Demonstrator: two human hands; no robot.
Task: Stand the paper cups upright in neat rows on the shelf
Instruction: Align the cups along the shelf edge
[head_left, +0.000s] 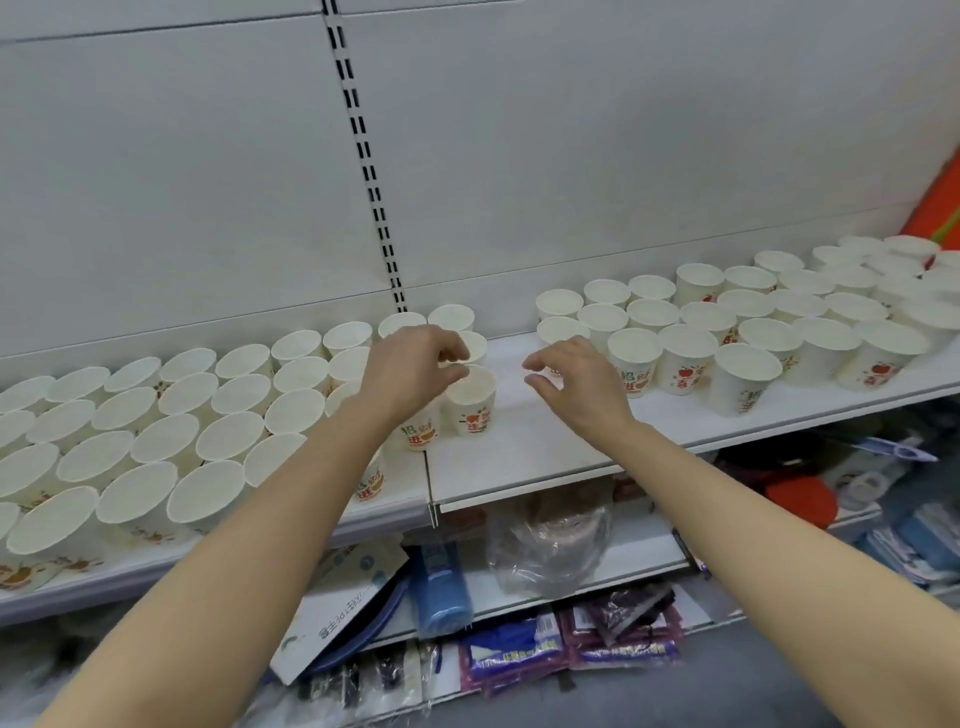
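White store shelving with a slotted upright (363, 156) in the back panel; I'm at the white shelf (519, 441), both arms reaching in. Left of my left hand (410, 371): a big block of paper cups (171, 441), upright, mouths up, in packed rows running back to the panel. Right of my right hand (576, 382): second block of cups (753, 322), also upright, rows looser, a few at the front standing a bit off line. Bare shelf strip lies between my two hands. Below the shelf, under my forearms: lower shelf with a clear plastic bag (550, 545), a blue bottle (441, 587), a white box (337, 608) and purple packets (623, 639). Orange item (935, 202) at far right, past the right block. Left hand: fingers curled, fingertips over the rim of the end cup (470, 397) of the left block; whether they actually pinch it, can't tell. Right hand: fingers loosely bent, spread, holding nothing, hovering just in front of the nearest cup (561, 327) of the right block.
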